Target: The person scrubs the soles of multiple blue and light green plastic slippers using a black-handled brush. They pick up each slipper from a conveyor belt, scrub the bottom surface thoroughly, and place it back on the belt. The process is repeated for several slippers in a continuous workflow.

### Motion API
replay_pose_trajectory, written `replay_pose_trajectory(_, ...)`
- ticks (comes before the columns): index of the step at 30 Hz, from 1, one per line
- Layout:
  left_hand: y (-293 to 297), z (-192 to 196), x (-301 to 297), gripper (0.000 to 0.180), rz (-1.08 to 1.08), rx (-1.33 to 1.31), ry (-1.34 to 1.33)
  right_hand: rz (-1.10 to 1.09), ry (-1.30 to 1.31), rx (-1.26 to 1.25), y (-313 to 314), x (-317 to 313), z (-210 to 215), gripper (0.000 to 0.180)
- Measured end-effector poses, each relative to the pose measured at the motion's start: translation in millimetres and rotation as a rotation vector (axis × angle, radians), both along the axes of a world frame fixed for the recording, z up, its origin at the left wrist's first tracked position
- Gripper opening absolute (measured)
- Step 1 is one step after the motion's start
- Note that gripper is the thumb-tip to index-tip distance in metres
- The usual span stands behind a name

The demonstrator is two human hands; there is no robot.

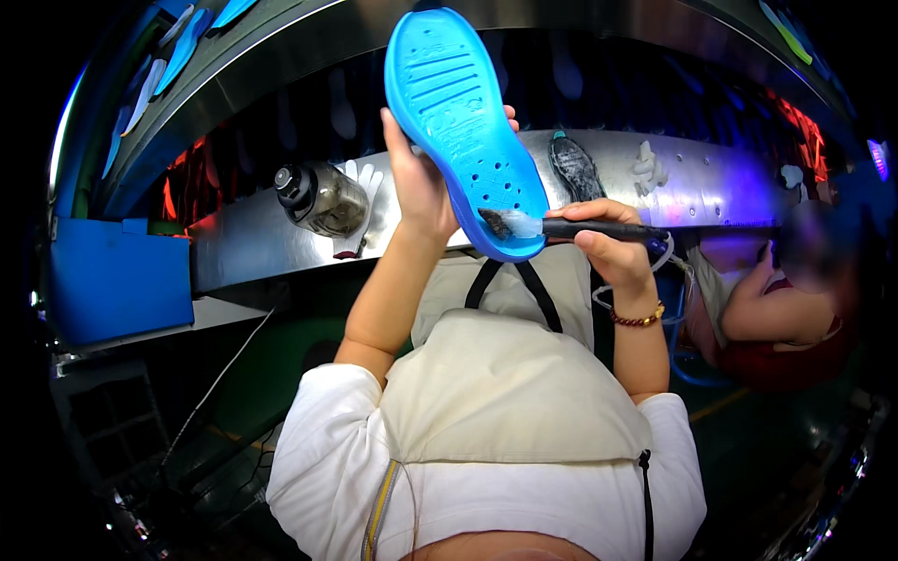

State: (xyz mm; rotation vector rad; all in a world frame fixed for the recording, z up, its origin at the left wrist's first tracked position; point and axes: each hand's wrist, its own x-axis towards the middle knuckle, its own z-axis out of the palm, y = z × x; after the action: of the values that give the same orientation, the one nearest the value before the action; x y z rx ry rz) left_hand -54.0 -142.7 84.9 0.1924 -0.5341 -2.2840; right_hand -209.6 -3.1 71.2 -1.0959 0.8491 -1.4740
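Grasping the sole (468,122) from its left, the left hand (423,184) hides most of its fingers behind it, tips showing at the right edge. The sole is held up above the bench (243,257). The right hand (617,248) is closed round the handle of the brush (558,227), some fingers out of sight; the bristles lie at the sole's lower end, their pressure impossible to judge.

At far left stands a blue box (117,280). Along the metal bench, a bottle (329,201) partly covers a white glove (371,193); next come a dark sole (576,166) and a crumpled white thing, hard to identify. Farther right, under violet light, sits a partly blurred co-worker (772,313). Red light glows behind.
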Motion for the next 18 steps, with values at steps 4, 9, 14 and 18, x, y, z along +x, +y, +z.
replay_pose_trajectory(4, 39.8, -13.7, -4.2, 0.079, -0.053, -0.041, 0.007, -0.119, -0.36, 0.08, -2.3, 19.2, 0.8, 0.022)
replay_pose_trajectory(9, 20.3, -30.8, 15.0, 0.057, -0.203, -0.082, -0.171, 0.063, 0.322, 0.14, 8.4, 6.9, 26.8, 0.025)
replay_pose_trajectory(14, 19.2, -13.5, 20.2, 0.057, -0.475, -0.121, -0.34, 0.145, 0.408, 0.036, 3.8, -11.7, 36.0, 0.024)
replay_pose_trajectory(18, 16.9, -15.1, 22.0, 0.058, -0.634, -0.122, -0.528, 0.327, 0.636, -0.19, -2.3, -11.3, 34.9, 0.022)
